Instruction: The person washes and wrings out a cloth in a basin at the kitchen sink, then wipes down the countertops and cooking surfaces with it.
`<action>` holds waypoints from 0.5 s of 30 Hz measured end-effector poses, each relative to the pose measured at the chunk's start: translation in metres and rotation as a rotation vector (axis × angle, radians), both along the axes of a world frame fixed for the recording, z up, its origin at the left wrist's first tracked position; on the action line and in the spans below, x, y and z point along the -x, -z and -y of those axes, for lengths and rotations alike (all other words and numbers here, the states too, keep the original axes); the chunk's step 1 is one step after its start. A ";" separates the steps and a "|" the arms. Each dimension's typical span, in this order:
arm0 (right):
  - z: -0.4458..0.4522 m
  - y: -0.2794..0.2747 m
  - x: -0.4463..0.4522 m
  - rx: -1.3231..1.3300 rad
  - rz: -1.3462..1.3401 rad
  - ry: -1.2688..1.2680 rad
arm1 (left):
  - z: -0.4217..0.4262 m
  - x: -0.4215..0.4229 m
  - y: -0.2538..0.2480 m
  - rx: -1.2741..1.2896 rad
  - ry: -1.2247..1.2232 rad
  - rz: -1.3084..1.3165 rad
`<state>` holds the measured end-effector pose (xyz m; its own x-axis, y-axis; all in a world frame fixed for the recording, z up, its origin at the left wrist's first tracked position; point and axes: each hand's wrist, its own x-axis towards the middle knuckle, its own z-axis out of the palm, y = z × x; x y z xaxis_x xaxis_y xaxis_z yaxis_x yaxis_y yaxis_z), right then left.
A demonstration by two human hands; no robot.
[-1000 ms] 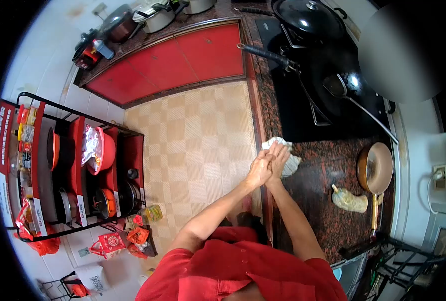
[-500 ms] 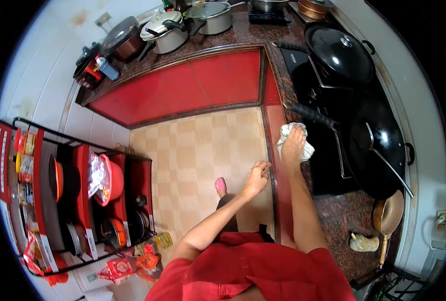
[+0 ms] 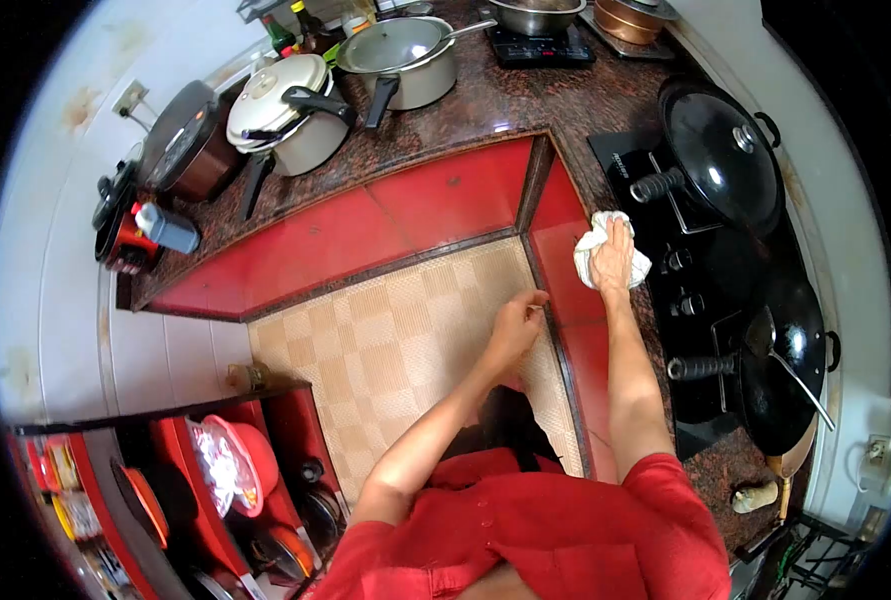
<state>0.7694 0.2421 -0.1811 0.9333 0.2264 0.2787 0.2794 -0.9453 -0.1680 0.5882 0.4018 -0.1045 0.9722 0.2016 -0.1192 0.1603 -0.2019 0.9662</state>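
My right hand [image 3: 613, 262] lies over a crumpled white cloth [image 3: 587, 262] with its fingers pressed on it. The cloth sits at the front edge of the granite counter [image 3: 555, 95], beside the black gas stove [image 3: 655, 265]. Over the floor, level with the red cabinet front, hangs my left hand [image 3: 517, 328], with its fingers curled together and nothing visible in them. A lidded black wok [image 3: 720, 160] stands on the far burner. Closer to me, an open wok [image 3: 780, 390] holds a metal spatula [image 3: 762, 335].
Along the back counter stand a pressure cooker [image 3: 300, 125], a lidded pot [image 3: 415, 75] and a steel pot on an induction cooker [image 3: 540, 50]. A shelf rack [image 3: 180, 480] with bowls and packages is at lower left. The near wok's handle [image 3: 700, 368] points toward me.
My right hand and the cloth have moved farther along the counter edge, toward the back corner. The view has shifted forward, and the lidded wok's handle now shows turned toward the stove front.
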 end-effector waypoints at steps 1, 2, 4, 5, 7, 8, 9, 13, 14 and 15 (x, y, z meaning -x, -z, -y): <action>-0.009 0.000 -0.013 -0.003 0.000 -0.002 | -0.010 -0.010 0.008 0.004 0.009 -0.004; -0.019 0.002 -0.028 -0.014 0.010 -0.008 | -0.023 -0.022 0.015 0.035 0.000 0.020; -0.040 0.000 -0.060 -0.027 0.022 -0.016 | -0.045 -0.045 0.017 0.063 -0.010 0.045; -0.050 -0.001 -0.077 -0.046 0.018 -0.022 | -0.055 -0.056 0.015 0.059 -0.015 0.003; -0.074 -0.009 -0.100 -0.174 -0.028 0.007 | -0.075 -0.075 0.016 0.051 -0.019 -0.055; -0.085 -0.006 -0.119 -0.145 -0.030 0.014 | -0.086 -0.092 0.018 0.019 -0.045 -0.054; -0.095 -0.005 -0.131 -0.112 -0.045 0.024 | -0.095 -0.105 0.021 -0.009 -0.067 -0.066; -0.131 -0.016 -0.173 -0.206 -0.105 0.084 | -0.125 -0.164 0.021 -0.017 -0.059 -0.029; -0.141 -0.014 -0.186 -0.197 -0.116 0.127 | -0.133 -0.180 0.022 -0.047 -0.046 0.015; -0.151 -0.011 -0.197 -0.185 -0.131 0.168 | -0.139 -0.191 0.024 -0.074 -0.034 0.055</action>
<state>0.9665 0.3932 -0.1697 0.9842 0.0216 0.1756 0.0858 -0.9264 -0.3667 0.7792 0.5412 -0.1287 0.9692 0.2412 -0.0491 0.1152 -0.2682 0.9565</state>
